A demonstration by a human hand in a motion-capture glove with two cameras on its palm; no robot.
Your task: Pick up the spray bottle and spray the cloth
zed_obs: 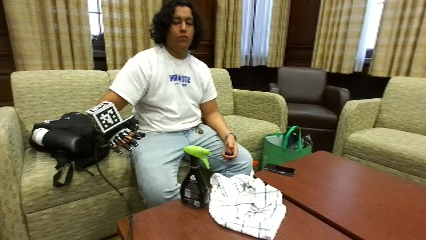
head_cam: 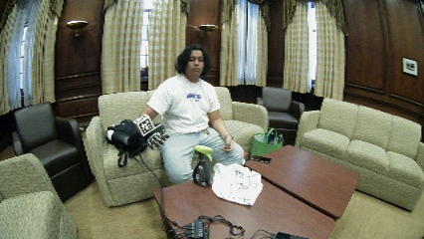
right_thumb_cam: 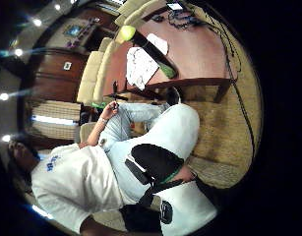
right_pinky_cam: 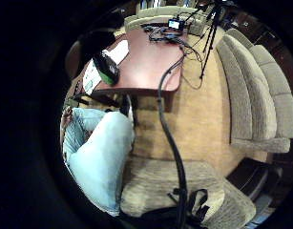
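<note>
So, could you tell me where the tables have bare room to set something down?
The far table is bare beyond the black phone. The near table is crowded where spray bottle and cloth sit; wood is free in front of the bottle.

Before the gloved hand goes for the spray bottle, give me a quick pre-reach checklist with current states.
1. Spray bottle upright on the table: ok.
2. Cloth beside the bottle on the same table: ok.
3. Gloved right hand holds nothing, fingers loosely curled: ok.
4. Hand near the bottle: not ok, it hangs beside the person's thigh, over the sofa.
5. Nozzle aimed at the cloth: cannot tell.
</note>
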